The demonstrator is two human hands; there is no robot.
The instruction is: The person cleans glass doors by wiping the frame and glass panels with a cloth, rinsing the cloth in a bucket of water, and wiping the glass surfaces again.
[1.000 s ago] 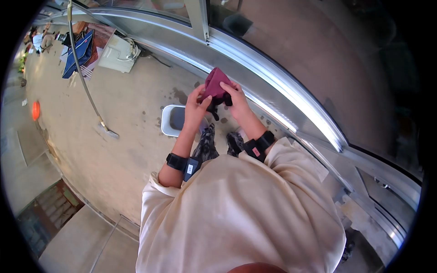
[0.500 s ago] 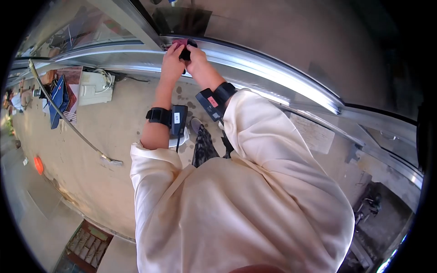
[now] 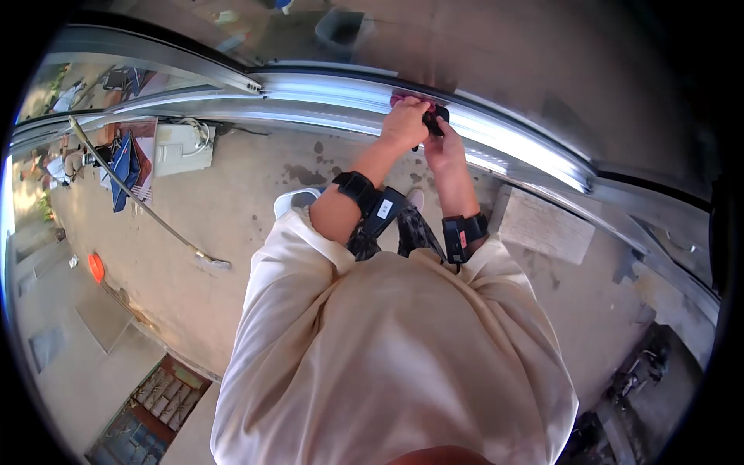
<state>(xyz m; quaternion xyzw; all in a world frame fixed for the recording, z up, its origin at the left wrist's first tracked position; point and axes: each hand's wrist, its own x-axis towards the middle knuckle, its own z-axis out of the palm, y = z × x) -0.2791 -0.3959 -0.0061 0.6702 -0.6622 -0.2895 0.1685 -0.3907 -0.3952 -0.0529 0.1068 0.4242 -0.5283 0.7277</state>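
Both hands are together at a shiny metal window rail. My left hand is closed over a dark red cloth, pressing it against the rail; most of the cloth is hidden under the fingers. Just to the right, my right hand grips a small black object whose kind I cannot make out. It touches the cloth or lies right beside it. Each forearm wears a black strap with a box, the left one and the right one.
Dark glass rises beyond the rail, with a frame post at left. A long-handled tool leans at left, near a white appliance. A pale slab lies below the rail; an orange object is far left.
Both hands have moved right along the rail with the cloth and black object, away from the frame post. My right forearm now points more straight up, and the view has shifted slightly.
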